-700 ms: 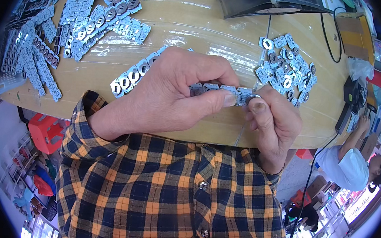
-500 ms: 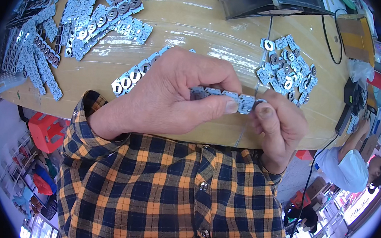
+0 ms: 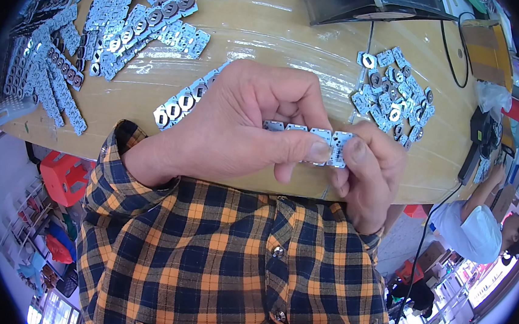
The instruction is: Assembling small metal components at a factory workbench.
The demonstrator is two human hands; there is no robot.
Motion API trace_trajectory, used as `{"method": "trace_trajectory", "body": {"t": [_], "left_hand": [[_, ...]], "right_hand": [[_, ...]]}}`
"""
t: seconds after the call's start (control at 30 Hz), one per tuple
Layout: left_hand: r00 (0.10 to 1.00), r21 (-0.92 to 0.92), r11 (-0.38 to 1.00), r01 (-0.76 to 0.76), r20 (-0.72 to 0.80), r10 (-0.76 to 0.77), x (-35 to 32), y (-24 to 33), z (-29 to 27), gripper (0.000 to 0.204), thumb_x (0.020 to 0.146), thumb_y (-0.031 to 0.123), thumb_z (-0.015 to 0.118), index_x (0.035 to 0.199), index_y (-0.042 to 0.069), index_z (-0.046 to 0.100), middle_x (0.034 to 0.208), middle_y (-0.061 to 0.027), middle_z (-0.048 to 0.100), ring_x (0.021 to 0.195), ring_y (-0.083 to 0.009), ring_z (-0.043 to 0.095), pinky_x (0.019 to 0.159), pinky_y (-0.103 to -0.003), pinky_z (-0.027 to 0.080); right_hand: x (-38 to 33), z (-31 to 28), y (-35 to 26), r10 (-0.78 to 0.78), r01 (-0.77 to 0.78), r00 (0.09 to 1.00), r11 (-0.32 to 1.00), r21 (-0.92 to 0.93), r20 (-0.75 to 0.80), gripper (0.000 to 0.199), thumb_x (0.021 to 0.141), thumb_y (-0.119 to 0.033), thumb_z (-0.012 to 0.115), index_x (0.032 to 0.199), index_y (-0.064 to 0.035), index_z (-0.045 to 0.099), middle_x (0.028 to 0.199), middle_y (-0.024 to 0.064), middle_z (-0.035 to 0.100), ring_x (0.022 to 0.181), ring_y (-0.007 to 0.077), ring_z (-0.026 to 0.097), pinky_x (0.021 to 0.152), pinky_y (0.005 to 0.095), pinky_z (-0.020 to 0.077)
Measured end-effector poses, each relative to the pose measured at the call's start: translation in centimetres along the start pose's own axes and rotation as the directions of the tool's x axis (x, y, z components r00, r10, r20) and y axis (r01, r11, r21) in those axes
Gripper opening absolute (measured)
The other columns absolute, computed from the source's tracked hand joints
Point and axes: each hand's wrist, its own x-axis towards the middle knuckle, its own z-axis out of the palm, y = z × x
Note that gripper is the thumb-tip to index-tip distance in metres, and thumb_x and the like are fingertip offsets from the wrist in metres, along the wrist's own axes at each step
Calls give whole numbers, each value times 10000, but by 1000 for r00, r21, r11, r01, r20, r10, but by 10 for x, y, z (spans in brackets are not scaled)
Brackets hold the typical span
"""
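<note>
A short strip of small circuit boards point(image 3: 338, 149) is held level above the table's near edge. My left hand point(image 3: 238, 121) pinches it between thumb and fingers, with its left part partly hidden behind the thumb. At the strip's right end, my right hand point(image 3: 372, 168) grips the last board between thumb and forefinger. Another board strip with round metal battery holders point(image 3: 185, 101) lies on the table beyond my left wrist. Loose single boards point(image 3: 396, 93) form a pile beyond my right hand.
Many unsplit board strips point(image 3: 115, 16) are heaped at the far left of the tan table point(image 3: 270, 29). A dark stand point(image 3: 375, 6) is at the back. Right of it are a cardboard box point(image 3: 487, 55) and black cables. Another person point(image 3: 468, 227) sits at the right.
My right hand has moved left and closed on the strip's end board. The strip has turned so that more of its flat face shows.
</note>
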Motion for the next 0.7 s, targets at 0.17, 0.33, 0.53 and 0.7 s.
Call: {"method": "trace_trajectory", "body": {"t": [0.17, 0.33, 0.53, 0.7], "left_hand": [[996, -43, 998, 46, -74, -49, 3, 7, -3, 85, 879, 30, 672, 938, -15, 630, 803, -64, 677, 624, -76, 622, 527, -192, 465], [934, 459, 843, -282, -71, 351, 3, -2, 0, 124, 830, -30, 659, 954, -27, 657, 788, -73, 677, 659, -108, 639, 554, -226, 471], [804, 694, 556, -458, 55, 593, 7, -10, 2, 192, 768, -71, 673, 953, -20, 669, 744, -96, 642, 611, -162, 614, 531, -253, 439], [799, 722, 542, -431, 26, 601, 7, -12, 5, 199, 762, -88, 669, 947, -18, 666, 735, -96, 629, 590, -178, 594, 519, -267, 432]], "right_hand": [[4, 10, 12, 182, -106, 983, 703, 703, -33, 279, 993, -187, 526, 773, -24, 572, 559, 17, 529, 412, 44, 392, 395, 203, 290], [6, 11, 15, 46, 28, 980, 933, 358, -194, 266, 992, -180, 537, 780, -26, 581, 574, 4, 540, 440, 26, 419, 408, 188, 301], [3, 13, 14, -9, 52, 971, 983, 176, -241, 235, 984, -150, 554, 793, -20, 598, 584, -12, 541, 465, 13, 429, 427, 177, 313], [6, 12, 17, 2, 40, 974, 983, 179, -226, 242, 983, -153, 556, 785, -21, 601, 584, -12, 539, 465, 13, 427, 427, 180, 313]]}}
